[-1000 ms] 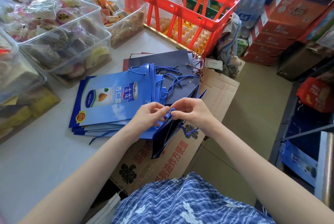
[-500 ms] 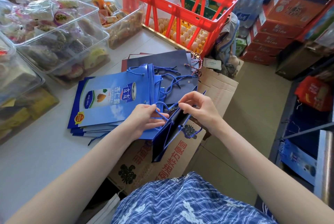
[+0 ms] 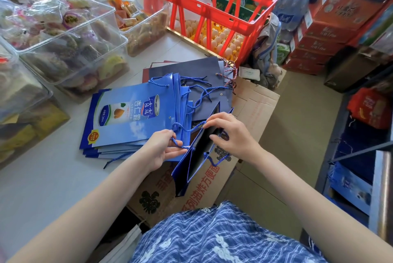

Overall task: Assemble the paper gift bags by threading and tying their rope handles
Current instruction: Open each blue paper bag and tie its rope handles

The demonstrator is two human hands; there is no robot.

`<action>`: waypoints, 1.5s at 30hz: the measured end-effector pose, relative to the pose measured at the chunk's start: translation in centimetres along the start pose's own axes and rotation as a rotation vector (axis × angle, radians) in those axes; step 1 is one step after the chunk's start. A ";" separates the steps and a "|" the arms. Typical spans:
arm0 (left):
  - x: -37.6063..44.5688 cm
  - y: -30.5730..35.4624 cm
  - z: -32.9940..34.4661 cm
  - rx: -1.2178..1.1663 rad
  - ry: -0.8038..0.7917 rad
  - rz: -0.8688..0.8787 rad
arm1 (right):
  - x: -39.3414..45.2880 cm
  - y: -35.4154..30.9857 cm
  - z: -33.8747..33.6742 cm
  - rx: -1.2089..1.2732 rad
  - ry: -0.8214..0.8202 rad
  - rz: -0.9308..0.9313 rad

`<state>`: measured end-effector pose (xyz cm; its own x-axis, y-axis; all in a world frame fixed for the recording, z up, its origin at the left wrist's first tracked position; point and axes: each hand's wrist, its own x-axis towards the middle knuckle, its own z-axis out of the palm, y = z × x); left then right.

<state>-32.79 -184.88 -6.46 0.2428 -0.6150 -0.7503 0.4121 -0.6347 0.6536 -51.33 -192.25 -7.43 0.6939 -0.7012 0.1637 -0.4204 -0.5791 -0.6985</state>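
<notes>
A blue rope handle is pinched between the curled fingers of the left hand; the rope makes a loop above the hand and runs under the fingertips to the open gift bag. The right hand is held over the mouth of this bag, its thumb and fingers curled around the top edge of the far wall, where the other end of the rope is met. A second rope hangs in a loop from the near side of the bag, below the right hand. The bag is dark inside and blue outside, and it is held in the air in front of the table edge, above a cardboard box with red characters.

Just beyond the left hand, a stack of flat blue gift bags is laid on the white table; at least four edges can be counted, the exact number cannot be told. Their blue ropes are spread over some dark navy flat bags behind.

At the left, four clear plastic bins are seen, filled with wrapped pastries and snacks. One red plastic crate stands behind, with white plastic bags inside, and trays of eggs are seen through its bars.
</notes>
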 end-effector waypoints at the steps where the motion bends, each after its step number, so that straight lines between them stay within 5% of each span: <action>1: 0.0 0.0 0.0 0.006 0.002 0.004 | -0.1 0.1 -0.1 0.038 0.068 -0.005; 6: -0.5 -0.1 0.1 0.026 -0.018 0.018 | -0.7 1.2 -1.4 0.040 0.253 0.332; 10: -0.4 -0.5 0.4 0.121 -0.123 -0.016 | -1.4 0.7 -1.9 0.309 0.017 0.715; 14: 0.7 -0.9 1.2 0.817 -0.057 0.329 | -1.5 0.3 -0.6 0.545 -0.023 0.771; 16: 0.7 -0.6 2.1 0.957 -0.134 0.485 | -1.4 0.0 -0.3 0.615 0.005 0.792; 19: 0.6 0.0 3.4 0.862 -0.254 0.509 | -1.5 -0.2 -0.5 0.640 -0.035 0.745; 27: 0.3 1.3 3.8 0.174 -0.274 0.099 | -2.1 -0.2 0.3 0.538 0.144 0.720; 35: 1.0 0.6 2.2 0.494 -0.310 0.143 | -1.2 0.6 0.7 0.412 0.124 0.824; 38: 0.5 0.0 1.4 0.554 -0.344 0.100 | -0.9 -0.2 0.4 0.319 0.005 0.764; 45: -0.6 -1.7 -1.9 0.737 -0.518 -0.093 | -4.0 -3.7 1.4 -0.027 -0.678 0.509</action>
<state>-31.93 -182.52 -7.28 -0.2626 -0.5669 -0.7808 -0.3000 -0.7211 0.6245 -51.74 -186.68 -6.49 0.6127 -0.4833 -0.6252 -0.7844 -0.2757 -0.5556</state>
